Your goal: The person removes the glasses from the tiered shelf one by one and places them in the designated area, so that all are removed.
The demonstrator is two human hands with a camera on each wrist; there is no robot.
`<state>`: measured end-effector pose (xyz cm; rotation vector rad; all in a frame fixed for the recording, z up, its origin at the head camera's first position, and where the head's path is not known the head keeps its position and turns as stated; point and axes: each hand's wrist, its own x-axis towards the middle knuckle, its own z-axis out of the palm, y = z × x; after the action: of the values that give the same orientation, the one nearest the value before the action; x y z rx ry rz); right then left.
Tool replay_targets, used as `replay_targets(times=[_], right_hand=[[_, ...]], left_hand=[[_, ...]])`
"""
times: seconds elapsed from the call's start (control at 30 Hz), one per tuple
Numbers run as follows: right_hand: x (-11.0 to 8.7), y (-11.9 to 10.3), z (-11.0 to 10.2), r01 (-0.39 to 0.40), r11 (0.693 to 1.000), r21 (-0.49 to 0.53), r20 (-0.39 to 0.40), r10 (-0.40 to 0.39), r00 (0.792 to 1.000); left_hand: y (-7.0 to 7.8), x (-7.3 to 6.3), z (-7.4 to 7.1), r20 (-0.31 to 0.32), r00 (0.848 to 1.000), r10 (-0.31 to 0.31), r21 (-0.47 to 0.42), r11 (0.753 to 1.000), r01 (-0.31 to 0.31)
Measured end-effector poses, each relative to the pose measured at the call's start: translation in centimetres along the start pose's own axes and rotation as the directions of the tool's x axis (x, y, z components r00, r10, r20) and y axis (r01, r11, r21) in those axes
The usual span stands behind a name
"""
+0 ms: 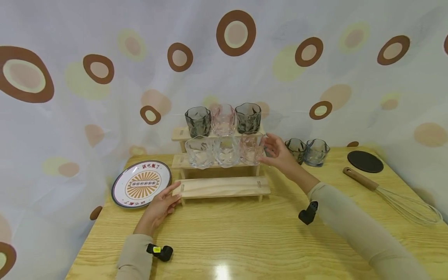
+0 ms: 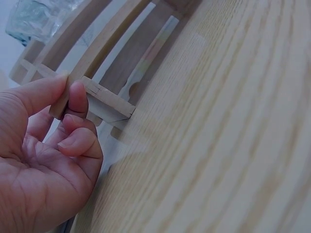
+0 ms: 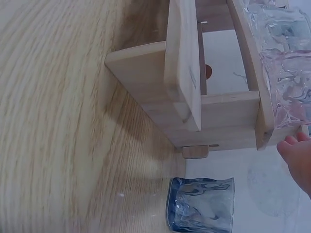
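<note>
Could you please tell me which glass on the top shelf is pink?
The middle glass is pink; the left glass and right glass on either side are both smoky grey.

Spotted pale backdrop, wooden table

Tiered wooden rack viewed from one end

The wood-grain tabletop fills the left. At upper right, a clear tumbler and, below it, a pink-tinted tumbler occupy one shelf. The right hand, cut by the right edge, lies just beside the latter. Bottom centre: a blue-tinted tumbler.
</note>
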<state>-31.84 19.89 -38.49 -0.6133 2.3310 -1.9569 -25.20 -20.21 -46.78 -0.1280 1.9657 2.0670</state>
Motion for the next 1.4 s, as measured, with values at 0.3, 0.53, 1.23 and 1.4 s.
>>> replay_targets(times=[0.3,0.53,1.23,1.4], right_hand=[[1.1,0.1,0.6,-0.026,0.999,0.023,-0.011,0.026,1.0],[1.6,0.2,1.2,-0.018,0.999,0.037,-0.041,0.019,0.999],[1.5,-0.5,3.4,-0.055,0.998,0.024,-0.178,0.058,0.982],[0.9,-1.7,3.5,-0.069,0.996,0.053,-0.179,0.078,0.981]], left_hand=[[0.2,0.1,0.1,0.002,1.0,0.003,-0.009,1.0,-0.003],[0.4,0.0,-0.1,0.019,1.0,0.0,-0.022,1.0,0.001],[-0.1,0.1,0.0,-0.006,1.0,-0.004,-0.028,1.0,0.003],[0.0,-0.1,0.1,0.003,1.0,0.002,-0.032,0.999,-0.002]])
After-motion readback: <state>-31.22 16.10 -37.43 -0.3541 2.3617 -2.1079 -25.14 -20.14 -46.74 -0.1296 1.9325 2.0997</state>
